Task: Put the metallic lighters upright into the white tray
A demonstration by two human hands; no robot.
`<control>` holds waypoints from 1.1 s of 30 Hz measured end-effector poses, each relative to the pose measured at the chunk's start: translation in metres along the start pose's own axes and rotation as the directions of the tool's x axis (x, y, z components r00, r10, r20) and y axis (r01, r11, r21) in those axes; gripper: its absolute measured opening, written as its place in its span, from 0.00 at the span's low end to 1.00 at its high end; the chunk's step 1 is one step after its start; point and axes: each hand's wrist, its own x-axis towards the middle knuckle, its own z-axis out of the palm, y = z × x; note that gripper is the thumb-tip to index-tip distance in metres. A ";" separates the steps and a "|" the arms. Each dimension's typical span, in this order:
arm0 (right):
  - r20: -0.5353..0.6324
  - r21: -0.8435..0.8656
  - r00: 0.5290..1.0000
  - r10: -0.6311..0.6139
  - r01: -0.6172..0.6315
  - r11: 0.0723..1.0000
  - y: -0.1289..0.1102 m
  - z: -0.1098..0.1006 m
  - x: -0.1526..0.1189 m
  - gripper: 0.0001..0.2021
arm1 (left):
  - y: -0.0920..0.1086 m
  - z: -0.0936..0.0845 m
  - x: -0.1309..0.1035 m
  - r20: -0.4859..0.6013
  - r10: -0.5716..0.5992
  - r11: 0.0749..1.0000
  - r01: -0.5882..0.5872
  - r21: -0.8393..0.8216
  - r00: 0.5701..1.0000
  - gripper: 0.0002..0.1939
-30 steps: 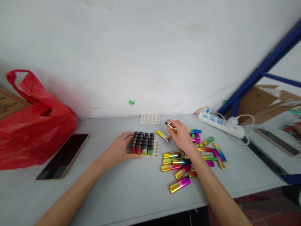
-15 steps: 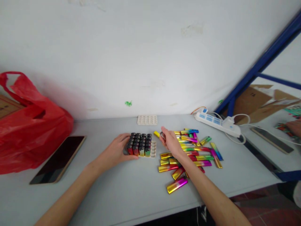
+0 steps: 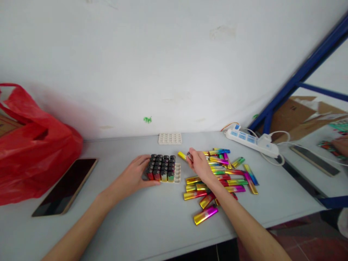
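Note:
Black-topped lighters (image 3: pixel 162 167) stand upright in packed rows in a white tray (image 3: pixel 177 173), whose right-hand column of round holes shows bare. My left hand (image 3: pixel 137 173) grips this block from its left, fingers behind and thumb along the front. My right hand (image 3: pixel 199 165) is closed on a lighter (image 3: pixel 189 156); only its metal end shows past the fingers. Under and around that hand lies a loose heap of shiny, multicoloured lighters (image 3: pixel 199 195), with one lighter (image 3: pixel 206 215) nearest the table's front edge.
A second white tray (image 3: pixel 170 138) lies by the wall. On the left are a red plastic bag (image 3: pixel 40 145) and a dark phone-like slab (image 3: pixel 66 186). A power strip (image 3: pixel 251 140) with cables sits back right, beside a blue frame (image 3: pixel 299 76). Another person's hand (image 3: pixel 341 145) shows far right.
My right hand has shifted very slightly right and down with the lighter. My left hand stays on the block, and the view has tilted a little.

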 end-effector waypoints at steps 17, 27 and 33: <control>0.094 -0.103 0.960 -0.263 0.272 0.957 -0.001 -0.024 -0.007 0.18 | 0.007 -0.001 -0.001 0.009 -0.001 1.000 0.000 0.026 1.000 0.37; 0.127 -0.152 0.947 -0.296 0.314 0.937 0.008 -0.011 -0.009 0.12 | 0.008 -0.003 0.001 0.012 0.003 0.999 -0.003 0.048 1.000 0.36; 0.222 -0.306 0.919 -0.324 0.382 0.872 0.008 -0.005 -0.009 0.08 | 0.008 -0.002 -0.001 -0.009 0.025 0.999 -0.025 0.032 1.000 0.37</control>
